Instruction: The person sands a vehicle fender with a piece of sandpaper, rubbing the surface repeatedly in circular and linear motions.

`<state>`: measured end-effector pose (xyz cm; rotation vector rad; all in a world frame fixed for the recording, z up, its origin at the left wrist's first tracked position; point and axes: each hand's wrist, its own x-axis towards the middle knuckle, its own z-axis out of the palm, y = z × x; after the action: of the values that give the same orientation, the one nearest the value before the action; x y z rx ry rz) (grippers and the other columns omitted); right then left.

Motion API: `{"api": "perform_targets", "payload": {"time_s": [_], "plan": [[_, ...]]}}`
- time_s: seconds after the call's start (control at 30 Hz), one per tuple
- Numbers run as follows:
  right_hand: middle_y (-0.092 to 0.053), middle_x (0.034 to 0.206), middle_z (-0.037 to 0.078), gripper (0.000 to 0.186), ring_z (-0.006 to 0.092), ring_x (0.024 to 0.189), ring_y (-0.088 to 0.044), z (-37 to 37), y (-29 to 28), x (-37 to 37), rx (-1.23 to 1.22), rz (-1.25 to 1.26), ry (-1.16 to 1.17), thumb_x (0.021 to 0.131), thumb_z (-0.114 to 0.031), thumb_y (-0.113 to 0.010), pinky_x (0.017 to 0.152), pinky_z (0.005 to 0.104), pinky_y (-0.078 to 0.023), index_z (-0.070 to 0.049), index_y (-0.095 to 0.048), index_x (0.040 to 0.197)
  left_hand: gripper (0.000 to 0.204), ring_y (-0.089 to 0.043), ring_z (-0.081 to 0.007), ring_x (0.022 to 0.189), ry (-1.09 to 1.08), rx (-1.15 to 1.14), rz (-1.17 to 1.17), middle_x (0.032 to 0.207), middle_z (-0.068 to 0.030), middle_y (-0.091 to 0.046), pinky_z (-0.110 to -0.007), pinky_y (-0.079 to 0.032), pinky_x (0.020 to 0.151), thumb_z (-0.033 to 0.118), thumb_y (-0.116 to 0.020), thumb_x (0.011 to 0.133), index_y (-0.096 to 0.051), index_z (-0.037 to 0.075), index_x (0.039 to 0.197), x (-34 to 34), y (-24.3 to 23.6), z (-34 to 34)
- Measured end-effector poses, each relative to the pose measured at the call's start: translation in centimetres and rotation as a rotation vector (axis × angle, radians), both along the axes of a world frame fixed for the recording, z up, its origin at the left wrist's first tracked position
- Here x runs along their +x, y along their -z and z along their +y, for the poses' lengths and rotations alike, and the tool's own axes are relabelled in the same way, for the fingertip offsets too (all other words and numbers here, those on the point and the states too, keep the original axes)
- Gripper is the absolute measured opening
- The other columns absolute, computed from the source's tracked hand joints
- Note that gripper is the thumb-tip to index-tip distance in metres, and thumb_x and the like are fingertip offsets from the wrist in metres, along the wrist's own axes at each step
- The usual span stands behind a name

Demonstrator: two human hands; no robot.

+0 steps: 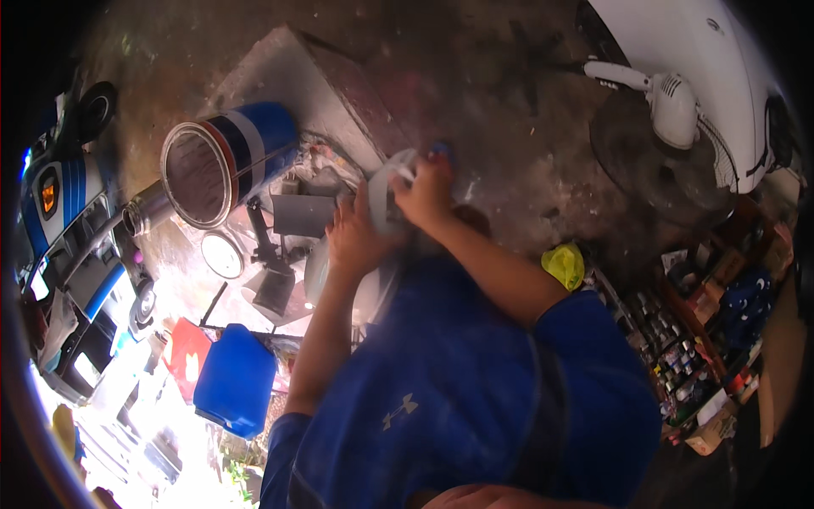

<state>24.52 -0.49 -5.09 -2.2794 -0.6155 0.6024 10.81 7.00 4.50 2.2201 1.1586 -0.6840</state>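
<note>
In front of my chest, both hands are at a pale grey-white piece (384,191) whose kind I cannot make out. My left hand (354,233) lies against its left side with the fingers stretched out and apart. Bent fingers of my right hand (424,197) close on its whitish upper edge. A small blue thing (442,151) shows just beyond the right knuckles; its kind is unclear. Left of my left fingers is a flat dark grey rectangular piece (303,215). My palms and forearms hide the lower part of the pale piece.
A large blue, white and red drum (270,144) lies tilted at the left, by a grey slab (284,72). Nearer are a blue container (236,382) and a round white-faced lamp (222,254). A white scooter (704,85) stands far right, above a shelf of small bottles (670,356).
</note>
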Motion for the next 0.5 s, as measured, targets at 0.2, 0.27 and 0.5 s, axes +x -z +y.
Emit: {"api": "perform_targets", "payload": {"time_s": [0.2,0.27,0.5], "plan": [[-0.074,0.087,0.025,0.039,0.0441,0.082,-0.073,0.9,3.8,2.4,-0.117,0.095,0.206,0.083,-0.038,-0.079,0.081,0.0501,-0.056,0.0,-0.071,0.092,0.124,-0.054,-0.0458,0.133,0.023,0.029,-0.054,0.147,-0.0272,-0.052,-0.058,-0.046,0.107,0.053,-0.091,0.063,-0.032,0.01,0.163,0.7,-0.2,-0.2],[-0.074,0.088,0.025,0.039,0.0447,0.083,-0.073,0.0,-1.0,-0.3,-0.028,-0.05,-0.019,0.085,-0.037,-0.077,0.08,0.0501,-0.057,0.001,-0.071,0.093,0.123,-0.054,-0.0458,0.133,-0.032,-0.015,-0.035,0.147,-0.0268,-0.052,-0.059,-0.046,0.107,0.052,-0.092,0.063,-0.032,0.011,0.162,-0.2,-0.3,-0.2],[-0.074,0.083,0.024,0.035,0.0441,0.088,-0.074,1.5,0.5,1.3,-0.12,0.113,0.207,0.084,-0.036,-0.078,0.096,0.052,-0.053,-0.001,-0.073,0.09,0.122,-0.054,-0.0454,0.133,0.008,0.031,-0.037,0.147,-0.0269,-0.051,-0.059,-0.045,0.107,0.052,-0.091,0.064,-0.032,0.01,0.163,0.1,0.2,-0.1]]}}
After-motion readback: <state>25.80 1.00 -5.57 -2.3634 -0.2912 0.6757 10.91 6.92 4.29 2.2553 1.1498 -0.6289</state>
